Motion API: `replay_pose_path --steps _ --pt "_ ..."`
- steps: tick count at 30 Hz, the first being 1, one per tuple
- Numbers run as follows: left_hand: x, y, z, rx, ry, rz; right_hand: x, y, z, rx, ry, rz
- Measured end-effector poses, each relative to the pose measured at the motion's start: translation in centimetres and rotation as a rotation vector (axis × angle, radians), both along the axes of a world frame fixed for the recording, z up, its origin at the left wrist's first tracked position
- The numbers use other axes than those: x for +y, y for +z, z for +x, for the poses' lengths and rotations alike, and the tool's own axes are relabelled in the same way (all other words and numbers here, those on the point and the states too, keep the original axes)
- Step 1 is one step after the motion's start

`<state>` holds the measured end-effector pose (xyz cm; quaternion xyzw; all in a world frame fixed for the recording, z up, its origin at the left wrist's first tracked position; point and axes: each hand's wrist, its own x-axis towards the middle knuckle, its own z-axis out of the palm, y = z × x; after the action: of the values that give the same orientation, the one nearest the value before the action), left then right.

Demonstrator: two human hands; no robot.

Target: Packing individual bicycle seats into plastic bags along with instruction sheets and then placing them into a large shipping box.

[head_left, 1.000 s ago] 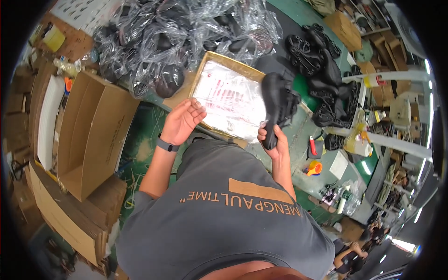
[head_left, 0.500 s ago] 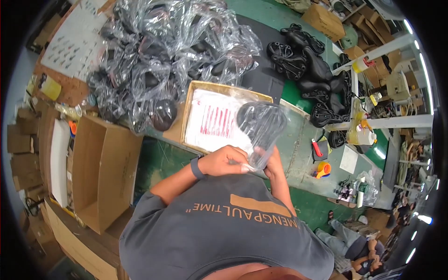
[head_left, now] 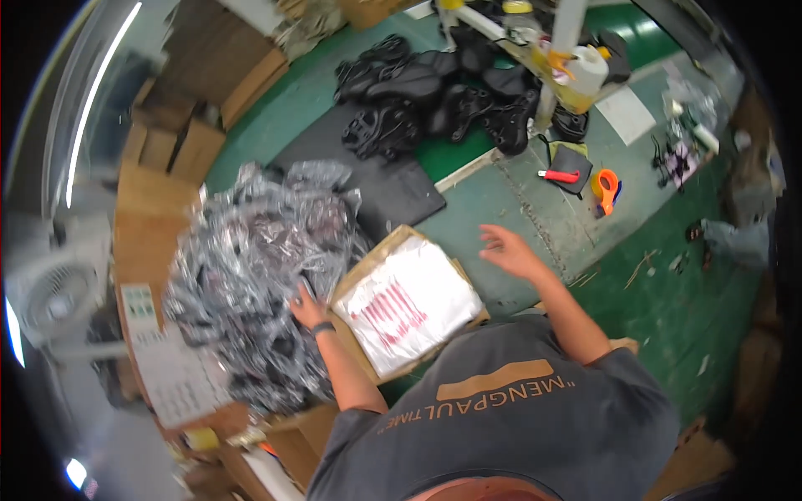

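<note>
My left hand is at the right edge of a big pile of clear plastic bags with dark bicycle saddles inside. Its fingers look spread against the plastic, slightly blurred, with nothing plainly held. My right hand hovers over the green worktable, fingers apart and holding nothing. Between my arms sits a shallow cardboard box with a stack of flat white plastic bags printed in red.
Unwrapped black bicycle saddles lie at the far side, near a dark flat mat. To the right are a red-handled cutter, an orange tape roll and a white paper sheet. An open carton stands at lower left.
Both hands have let go of the bagged saddle they held over the box. My left hand has gone to the pile, my right hand out to the right. The whole view has swung round.
</note>
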<state>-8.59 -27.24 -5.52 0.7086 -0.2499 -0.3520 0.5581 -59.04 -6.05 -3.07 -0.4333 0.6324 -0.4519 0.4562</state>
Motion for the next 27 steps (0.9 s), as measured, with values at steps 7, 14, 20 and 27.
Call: replay_pose_path --steps 7,14,20,27 --pt "5.0 2.1 2.0 -1.385 -0.297 0.526 -9.7 -7.6 -19.1 0.344 -0.278 0.116" --pt "7.7 1.6 -14.8 -1.527 -0.503 -0.128 -29.2 -15.4 -32.3 0.166 -1.117 0.129" --pt "14.1 -6.7 -24.1 -1.017 -0.809 0.112 -27.3 -9.3 -20.4 0.537 -0.61 -0.123" --pt "14.8 -15.3 -22.9 -0.508 -0.89 0.341 -3.3 -7.8 -10.0 0.684 0.08 -0.268"
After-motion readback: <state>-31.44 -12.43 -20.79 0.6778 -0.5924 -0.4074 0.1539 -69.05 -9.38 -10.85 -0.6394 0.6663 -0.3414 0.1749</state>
